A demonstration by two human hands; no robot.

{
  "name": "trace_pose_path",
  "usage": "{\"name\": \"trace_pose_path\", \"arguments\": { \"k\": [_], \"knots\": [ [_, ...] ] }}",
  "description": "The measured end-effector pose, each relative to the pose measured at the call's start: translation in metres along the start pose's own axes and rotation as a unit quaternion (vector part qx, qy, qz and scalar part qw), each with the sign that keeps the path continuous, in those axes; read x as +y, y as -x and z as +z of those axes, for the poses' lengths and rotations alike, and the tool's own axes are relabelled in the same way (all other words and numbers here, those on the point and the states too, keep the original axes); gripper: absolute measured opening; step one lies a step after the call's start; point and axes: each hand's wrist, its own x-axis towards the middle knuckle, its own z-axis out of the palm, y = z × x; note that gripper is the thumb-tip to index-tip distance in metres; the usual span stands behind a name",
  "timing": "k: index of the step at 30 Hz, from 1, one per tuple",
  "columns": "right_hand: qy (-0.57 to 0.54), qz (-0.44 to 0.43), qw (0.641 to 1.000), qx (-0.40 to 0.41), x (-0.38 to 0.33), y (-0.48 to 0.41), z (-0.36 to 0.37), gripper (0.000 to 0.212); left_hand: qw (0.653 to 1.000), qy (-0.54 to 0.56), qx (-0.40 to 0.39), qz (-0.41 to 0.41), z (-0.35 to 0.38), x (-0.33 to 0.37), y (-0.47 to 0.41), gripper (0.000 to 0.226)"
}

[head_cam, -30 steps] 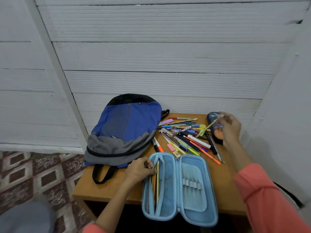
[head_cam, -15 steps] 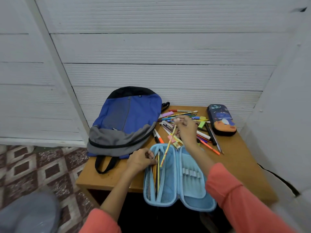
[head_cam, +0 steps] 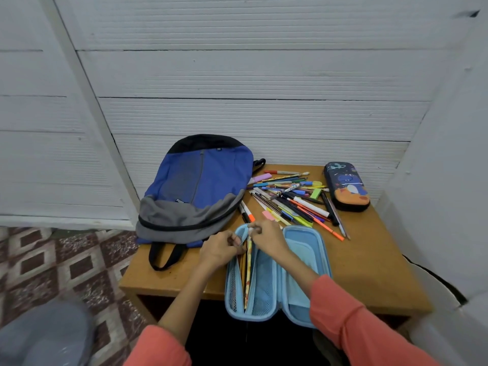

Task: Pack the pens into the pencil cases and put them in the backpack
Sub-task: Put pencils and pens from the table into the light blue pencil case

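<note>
Yellow pencil (head_cam: 248,276) in blue case (head_cam: 303,231); right hand (head_cam: 268,240) fingers (head_cam: 255,231) pinch top.

The person wears a loose salmon-orange long-sleeved fabric top, its creased left sleeve (head_cam: 158,347) and right sleeve (head_cam: 356,320) ending partway up the forearms, with the left hand (head_cam: 219,247) and right hand (head_cam: 269,240) bare.

Head-worn view, close, down over the table (head_cam: 369,273)
</note>
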Motion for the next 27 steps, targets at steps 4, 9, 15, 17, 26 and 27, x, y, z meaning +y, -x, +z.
{"name": "trace_pose_path", "arguments": {
  "k": [4, 9, 15, 17, 26, 27],
  "knots": [
    [0.033, -0.018, 0.999, -0.016, 0.001, 0.001, 0.002, 0.033, 1.000, 0.012, 0.015, -0.018, 0.003, 0.003, 0.001, 0.018],
    [0.070, -0.034, 0.997, 0.018, 0.004, 0.004, 0.014, 0.034, 1.000, 0.011, 0.013, -0.014, 0.004, 0.006, 0.004, 0.023],
    [0.059, -0.025, 0.998, 0.025, 0.004, 0.007, 0.010, 0.034, 1.000, -0.001, 0.014, -0.008, 0.006, 0.008, 0.004, 0.024],
    [0.067, -0.001, 0.998, 0.013, 0.001, 0.006, 0.009, 0.034, 1.000, -0.001, 0.014, -0.007, 0.007, 0.008, 0.004, 0.023],
    [-0.032, 0.130, 0.989, -0.066, -0.012, 0.000, -0.005, 0.028, 1.000, -0.011, 0.011, 0.000, 0.007, 0.007, 0.005, 0.017],
    [-0.046, 0.139, 0.986, -0.075, -0.012, 0.000, -0.006, 0.029, 1.000, -0.012, 0.014, -0.003, 0.007, 0.007, 0.006, 0.017]
  ]
}}
